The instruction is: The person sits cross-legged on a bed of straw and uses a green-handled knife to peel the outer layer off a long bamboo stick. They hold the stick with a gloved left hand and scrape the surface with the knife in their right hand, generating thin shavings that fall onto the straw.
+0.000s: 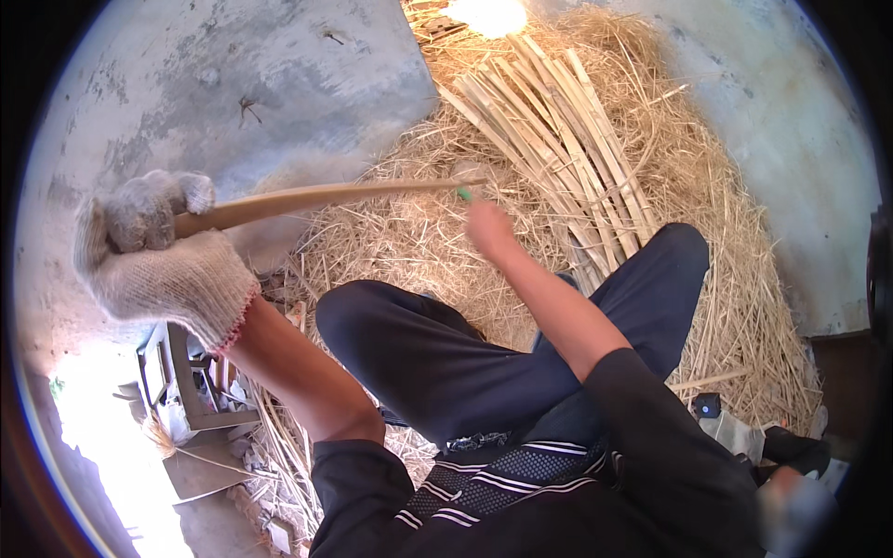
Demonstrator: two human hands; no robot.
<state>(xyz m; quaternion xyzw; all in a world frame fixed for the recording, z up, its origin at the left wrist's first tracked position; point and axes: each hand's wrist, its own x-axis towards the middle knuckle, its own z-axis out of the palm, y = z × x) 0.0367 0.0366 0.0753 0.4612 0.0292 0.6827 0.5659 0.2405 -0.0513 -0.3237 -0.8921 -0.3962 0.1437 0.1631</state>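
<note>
My left hand (153, 242), in a knitted off-white work glove, is closed round the thick end of a long bamboo strip (326, 196) at the left. The strip runs to the right across the picture and tapers toward my right hand (488, 229). That hand is bare and closed, just below the strip's thin end. A small green piece (463, 193) sticks out of its fingers against the strip. The rest of this piece is hidden in the fist, so its kind does not show.
A bundle of split bamboo strips (558, 130) lies beyond my right knee, on a thick layer of shavings (400, 232). Plastered walls (242, 84) close in left and right. A wooden frame (191, 377) with clutter stands at lower left. A small black box (708, 405) sits at lower right.
</note>
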